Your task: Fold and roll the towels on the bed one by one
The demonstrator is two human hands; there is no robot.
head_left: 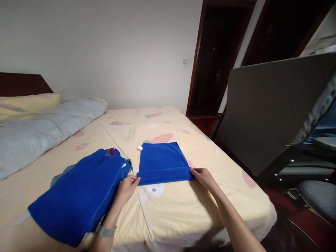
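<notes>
A blue cloth [162,157] lies flat on the bed, its near edge folded over into a band. My left hand [128,187] pinches the left end of that band, and my right hand [203,176] pinches the right end. A small white tag sticks out at the cloth's far left corner. Beside my left forearm, on the left, rests a pile of blue cloths [78,196], with bits of purple and green-edged fabric showing at its far end. A watch is on my left wrist.
The bed [236,196] has a yellow patterned sheet. A long grey bolster [49,126] and a yellow pillow [34,103] lie at the left. A large grey panel [265,112] and a chair [319,197] stand beyond the bed's right edge.
</notes>
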